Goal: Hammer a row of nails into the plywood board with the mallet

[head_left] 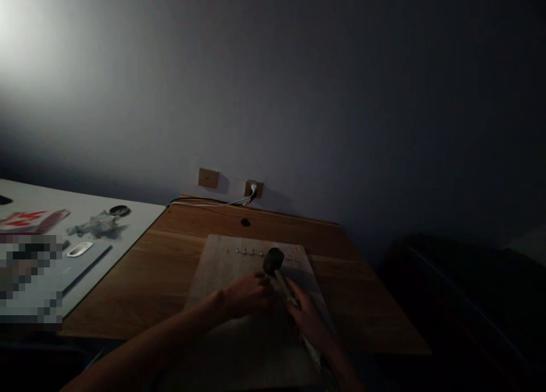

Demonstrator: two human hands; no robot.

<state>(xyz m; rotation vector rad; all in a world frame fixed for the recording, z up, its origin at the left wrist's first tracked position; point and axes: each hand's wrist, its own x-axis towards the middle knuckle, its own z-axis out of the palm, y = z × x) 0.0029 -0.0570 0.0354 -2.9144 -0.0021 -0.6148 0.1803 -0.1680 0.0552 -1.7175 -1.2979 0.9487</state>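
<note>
A mallet [273,261] with a dark, rounded head and a pale handle is gripped by my right hand [307,315]. Its head hangs over the right end of a row of small metal nails or screws [253,252] standing in a light board [219,278]. Just left of the handle, my left hand [248,294] is closed above the board with its fingers curled. What it holds, if anything, is too dark to see. The mallet head covers part of the row.
Under the board lies a brown wooden tabletop [149,267]. At left, a white table [143,214] holds a laptop [85,264] with a white oval mouse [80,249], a crumpled plastic bag [100,226] and a red-and-white packet [36,220]. White cable [213,204] runs to a wall socket [248,188].
</note>
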